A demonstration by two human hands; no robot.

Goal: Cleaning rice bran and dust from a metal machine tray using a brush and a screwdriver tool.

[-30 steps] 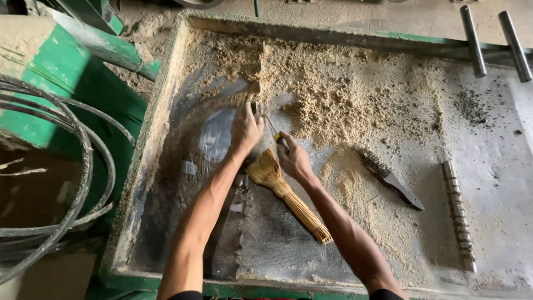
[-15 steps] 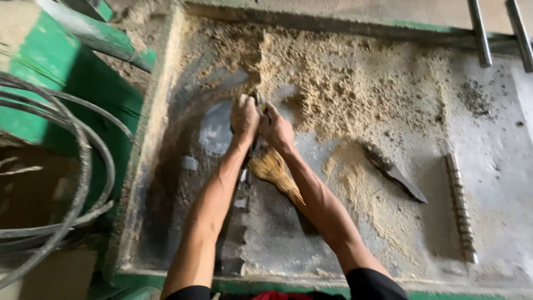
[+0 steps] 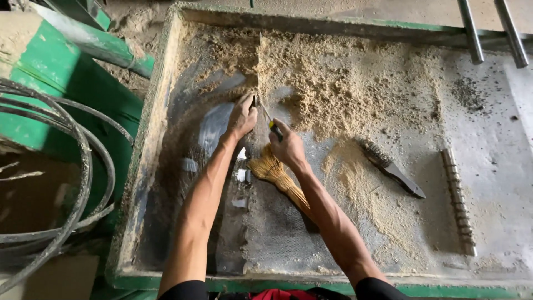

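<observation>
Both bare arms are being stretched forward from the lower edge of the view, converging toward each other. The left hand [image 3: 242, 118] is being held palm-down, fingers extended and pressed flat. The right hand [image 3: 286, 146] is being kept just beside it, fingers curled closed in a grip, wrist slightly bent.
</observation>
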